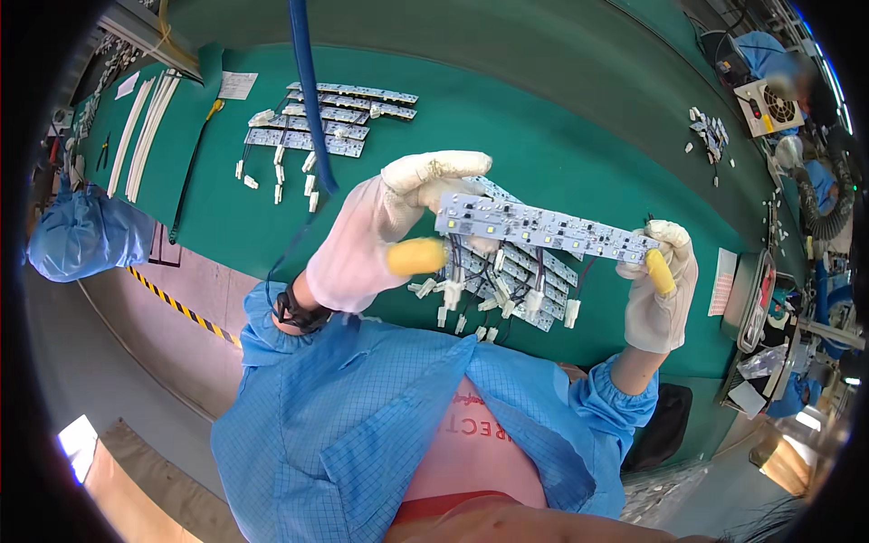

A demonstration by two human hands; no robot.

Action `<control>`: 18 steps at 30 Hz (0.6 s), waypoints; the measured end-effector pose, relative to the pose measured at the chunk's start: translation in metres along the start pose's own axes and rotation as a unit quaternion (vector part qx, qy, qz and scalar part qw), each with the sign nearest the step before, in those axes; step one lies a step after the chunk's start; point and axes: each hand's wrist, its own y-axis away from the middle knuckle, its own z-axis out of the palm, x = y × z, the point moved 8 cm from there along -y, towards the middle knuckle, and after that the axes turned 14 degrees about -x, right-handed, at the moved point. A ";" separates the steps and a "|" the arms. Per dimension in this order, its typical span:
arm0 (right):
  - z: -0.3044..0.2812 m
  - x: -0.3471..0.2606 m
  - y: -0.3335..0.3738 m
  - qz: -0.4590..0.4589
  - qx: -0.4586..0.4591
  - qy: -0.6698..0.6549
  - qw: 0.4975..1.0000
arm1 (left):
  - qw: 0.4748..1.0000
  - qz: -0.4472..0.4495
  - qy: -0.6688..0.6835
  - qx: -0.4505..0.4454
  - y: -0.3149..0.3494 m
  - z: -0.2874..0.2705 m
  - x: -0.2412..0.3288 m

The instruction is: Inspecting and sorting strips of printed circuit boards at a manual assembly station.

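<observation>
In front of my chest is a long white LED circuit board [548,228], raised above the green table, wires and white connectors hanging from it. My left hand [376,217], in a white glove with a yellow thumb cover, supports its left end. Its other fingers curl behind the board, while the index finger stretches above and the slightly blurred thumb stands off below. At the right end my right hand [663,285], gloved likewise, pinches the board between thumb and fingers. Under it lies a pile of similar boards [534,276] with wired connectors, partly hidden by the held board.
More LED boards [339,118] lie fanned at the back left, their connectors towards me. A blue hose [310,90] hangs down over the table. White strips [149,136] and a black cable tool [195,167] lie far left. Small parts [711,136] and a metal tray [751,299] are at right.
</observation>
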 end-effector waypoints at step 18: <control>0.010 -0.012 0.000 0.030 -0.006 0.136 0.990 | 0.990 0.031 -0.115 0.071 0.012 -0.023 -0.001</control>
